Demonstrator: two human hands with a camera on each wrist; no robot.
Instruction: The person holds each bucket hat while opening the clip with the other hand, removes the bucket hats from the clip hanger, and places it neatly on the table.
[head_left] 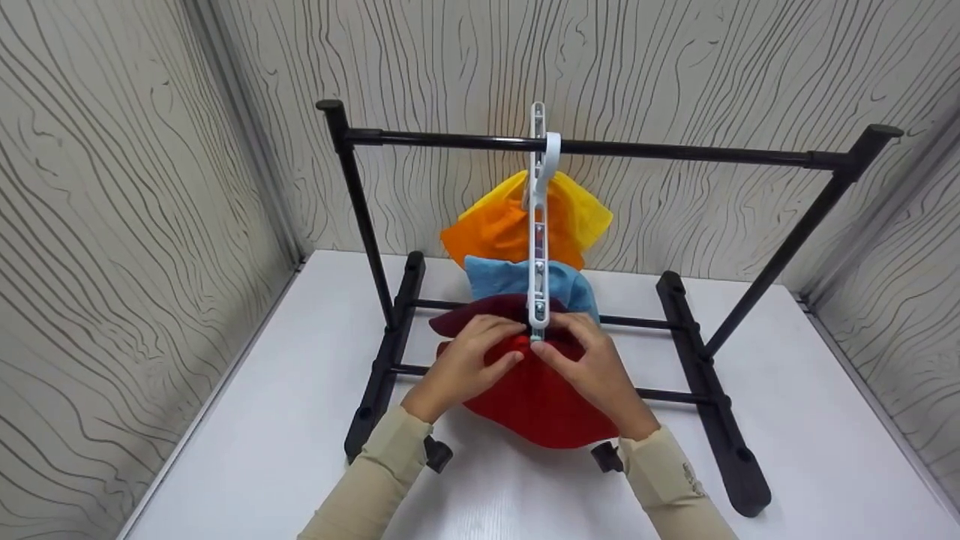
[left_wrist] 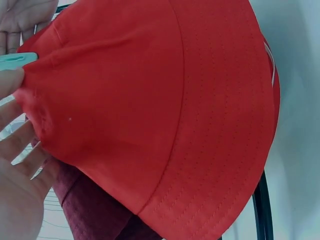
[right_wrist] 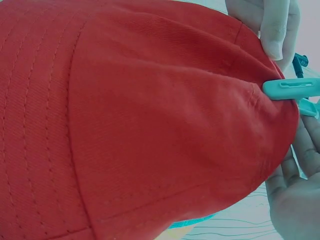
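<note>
A red bucket hat (head_left: 532,405) hangs by its crown from a teal clip (right_wrist: 290,90) at the low end of a white hanger (head_left: 538,262). My left hand (head_left: 469,360) is beside the clip on the left, its fingers spread and its thumb (left_wrist: 10,82) close to the crown. On the other side my right hand (head_left: 589,367) reaches in, thumb near the clip's lower end; in the right wrist view its fingers (right_wrist: 305,145) lie spread, the thumb hidden. A maroon hat (head_left: 476,311) hangs just behind the red one.
The hanger hooks over the bar of a black rack (head_left: 675,151) standing on a white table (head_left: 277,420). Farther back on it hang a light blue hat (head_left: 499,277), an orange hat (head_left: 491,236) and a yellow hat (head_left: 589,214). Patterned walls (head_left: 420,60) enclose the table.
</note>
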